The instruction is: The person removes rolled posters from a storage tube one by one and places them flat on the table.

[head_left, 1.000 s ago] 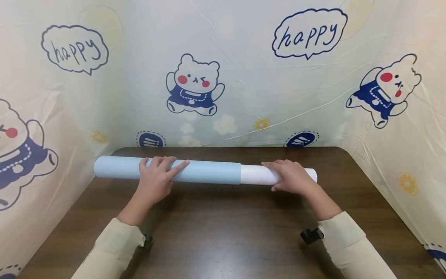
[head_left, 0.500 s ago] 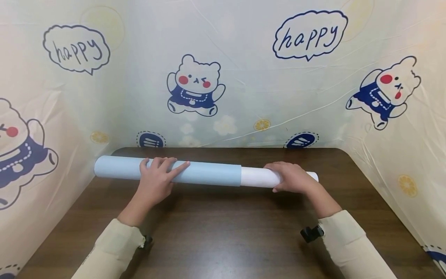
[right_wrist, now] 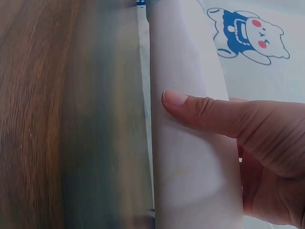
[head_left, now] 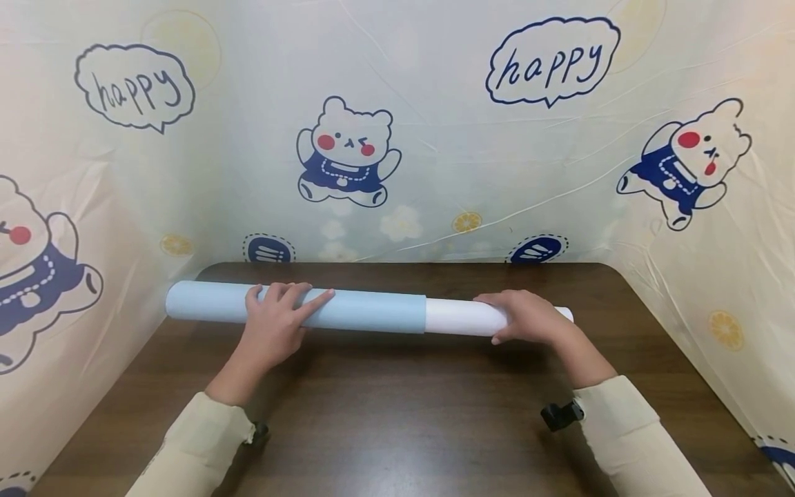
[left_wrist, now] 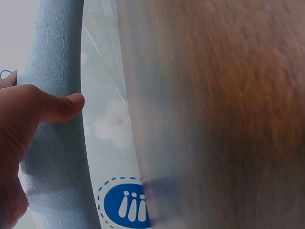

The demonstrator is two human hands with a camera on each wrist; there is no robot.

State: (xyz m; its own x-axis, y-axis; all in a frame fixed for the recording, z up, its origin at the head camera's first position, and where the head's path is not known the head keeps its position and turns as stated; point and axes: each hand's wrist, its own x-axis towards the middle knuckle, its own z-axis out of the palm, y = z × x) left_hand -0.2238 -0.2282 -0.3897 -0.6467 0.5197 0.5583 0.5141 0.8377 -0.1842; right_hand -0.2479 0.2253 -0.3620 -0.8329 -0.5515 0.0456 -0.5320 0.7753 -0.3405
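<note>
A long light blue roll (head_left: pixel 373 310), tube-shaped with a creased surface, lies crosswise in front of me. Out of its right end sticks a narrower white roll (head_left: pixel 462 316). My left hand (head_left: pixel 276 321) grips the blue roll left of its middle; in the left wrist view the thumb (left_wrist: pixel 62 107) lies across the near side. With my right hand (head_left: pixel 524 317) I hold the white roll close to its outer end. The right wrist view shows the thumb (right_wrist: pixel 200 112) over it, other fingers mostly hidden behind. Both rolls appear raised above the table.
A dark brown wooden table (head_left: pixel 397 414) with rounded far corners spreads below. Pale printed curtains (head_left: pixel 447 159) with bears and lettering enclose the back and both sides. A black wrist device (head_left: pixel 562 416) sits by the right cuff.
My right hand has moved slightly right with the white roll, and a little more white shows past the blue roll's end. The left hand and blue roll have shifted very slightly left.
</note>
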